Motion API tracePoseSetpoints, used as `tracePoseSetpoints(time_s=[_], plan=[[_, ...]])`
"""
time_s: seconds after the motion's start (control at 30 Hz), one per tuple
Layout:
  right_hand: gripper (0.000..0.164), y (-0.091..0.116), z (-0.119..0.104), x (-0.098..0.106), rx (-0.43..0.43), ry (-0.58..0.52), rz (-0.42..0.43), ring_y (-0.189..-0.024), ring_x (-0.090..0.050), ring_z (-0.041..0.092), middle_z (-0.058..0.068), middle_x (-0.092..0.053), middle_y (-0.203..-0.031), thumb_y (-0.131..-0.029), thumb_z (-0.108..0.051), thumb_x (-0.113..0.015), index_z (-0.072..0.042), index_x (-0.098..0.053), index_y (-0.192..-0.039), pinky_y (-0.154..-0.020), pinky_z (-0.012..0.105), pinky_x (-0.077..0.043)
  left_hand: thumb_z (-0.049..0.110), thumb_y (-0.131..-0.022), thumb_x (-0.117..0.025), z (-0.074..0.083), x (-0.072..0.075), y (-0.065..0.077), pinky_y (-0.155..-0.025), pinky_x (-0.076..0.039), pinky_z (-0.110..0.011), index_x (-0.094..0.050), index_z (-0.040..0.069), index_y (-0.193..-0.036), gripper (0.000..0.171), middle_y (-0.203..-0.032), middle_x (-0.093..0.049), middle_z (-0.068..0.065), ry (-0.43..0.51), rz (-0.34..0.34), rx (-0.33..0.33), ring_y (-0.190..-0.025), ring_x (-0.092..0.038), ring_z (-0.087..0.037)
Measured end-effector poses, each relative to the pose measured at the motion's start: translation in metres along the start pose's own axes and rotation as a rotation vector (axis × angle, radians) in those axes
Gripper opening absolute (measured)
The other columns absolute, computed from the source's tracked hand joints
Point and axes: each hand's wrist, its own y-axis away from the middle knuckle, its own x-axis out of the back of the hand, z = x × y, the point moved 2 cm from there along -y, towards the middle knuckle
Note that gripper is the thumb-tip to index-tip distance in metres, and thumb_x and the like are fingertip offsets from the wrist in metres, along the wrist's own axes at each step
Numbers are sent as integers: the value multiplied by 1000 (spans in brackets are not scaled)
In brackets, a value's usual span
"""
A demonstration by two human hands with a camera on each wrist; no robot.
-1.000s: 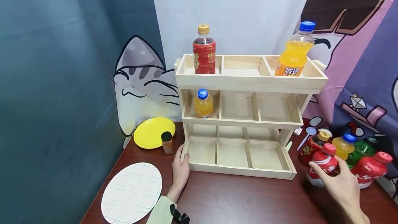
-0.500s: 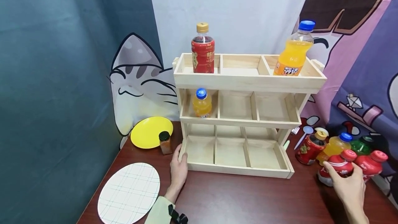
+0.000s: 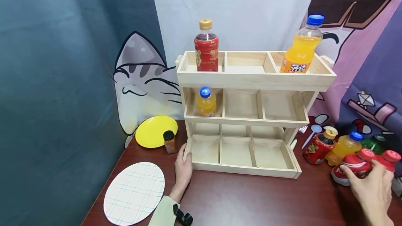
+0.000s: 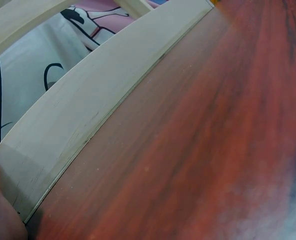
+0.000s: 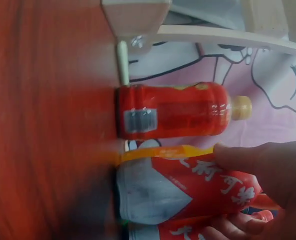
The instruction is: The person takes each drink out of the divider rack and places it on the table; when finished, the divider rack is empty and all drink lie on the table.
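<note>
In the head view, my right hand (image 3: 373, 184) grips a red-and-silver cola bottle (image 3: 355, 166) at the far right of the table. The right wrist view shows thumb and fingers round the upper part of this cola bottle (image 5: 178, 190), its base at the tabletop. A second bottle of the same kind (image 3: 389, 159) stands right beside it, partly behind the hand. My left hand (image 3: 183, 170) holds the lower left end of a three-tier wooden shelf (image 3: 242, 172), thumb at its front corner. In the left wrist view only a bit of that hand shows beside the shelf's front board (image 4: 87, 105).
A gold-capped red bottle (image 3: 318, 147), an orange soda bottle (image 3: 345, 147) and a green bottle (image 3: 373, 144) crowd behind the right hand. Three bottles stand on the shelf. Left lie a yellow plate (image 3: 150, 132), a spice jar (image 3: 170, 144) and a checked white plate (image 3: 135, 193).
My right hand has shifted the cola bottle rightward along the table, from near the gold-capped bottle to beside the other cola bottle. The left hand stays at the shelf.
</note>
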Motion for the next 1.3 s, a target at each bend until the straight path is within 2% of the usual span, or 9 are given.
tracePoseSetpoints(time_s=[0.27,0.43,0.53,0.63,0.77,0.97,1.1,1.2,1.3], plan=[[88,-4,-10,6,28,53,34,-110,-26,51,35,-21,-129,-76,-44,-64,-4,-18,-140,-72,62,-30,19,-88,-54,-2,2,-1,-97,-36,-37,-48,19,-129,41,-128,-52,4,0,17,3,-116,-47,-14],[86,-2,-15,14,10,-59,88,-118,-26,47,32,-25,-133,-78,-44,-61,-3,-16,-139,-90,56,-27,20,-88,-53,-2,2,-1,-96,-36,-38,-48,20,-129,41,-128,-52,3,4,8,7,-115,-47,-14],[76,1,-21,17,22,-184,198,-119,-33,41,24,-33,-135,-78,-34,-63,-14,-22,-138,-100,36,-29,20,-88,-53,-2,2,-2,-97,-35,-37,-48,21,-129,41,-128,-51,3,-6,3,8,-116,-47,-14],[67,6,-34,20,97,-228,303,-113,-39,37,19,-41,-131,-78,-29,-63,-18,-29,-136,-86,24,-31,21,-89,-53,-2,2,-3,-97,-35,-38,-48,21,-129,41,-129,-51,4,-14,4,3,-117,-46,-14],[59,15,-60,23,283,-273,400,-112,-36,36,20,-42,-122,-77,-25,-63,-7,-39,-129,-82,36,-26,22,-89,-53,-2,4,-4,-97,-34,-39,-47,22,-129,41,-129,-50,5,-18,2,0,-118,-45,-14],[48,29,-106,15,621,-490,452,-103,-34,-7,-25,-40,-105,-71,-16,-68,4,-54,-113,-84,13,-22,21,-89,-53,-1,7,-4,-96,-36,-39,-48,22,-129,41,-129,-51,4,-17,16,4,-117,-46,-15],[39,39,-138,1,756,-664,433,-101,-42,-2,2,-57,-100,-69,-8,-69,7,-59,-104,-84,11,-27,20,-88,-54,0,6,-3,-96,-36,-39,-49,21,-128,40,-128,-51,3,-5,31,2,-116,-47,-15],[33,47,-158,-12,807,-731,419,-99,-46,3,26,-55,-97,-69,-5,-69,8,-61,-99,-83,11,-30,20,-88,-53,-1,3,-3,-96,-36,-38,-49,22,-128,40,-128,-51,3,2,18,-4,-117,-47,-14],[32,55,-175,-24,834,-773,397,-90,-46,2,25,-54,-91,-69,-1,-69,8,-62,-99,-77,10,-32,21,-89,-53,-2,1,-2,-97,-36,-38,-48,21,-128,40,-128,-51,3,2,1,-7,-117,-46,-14]])
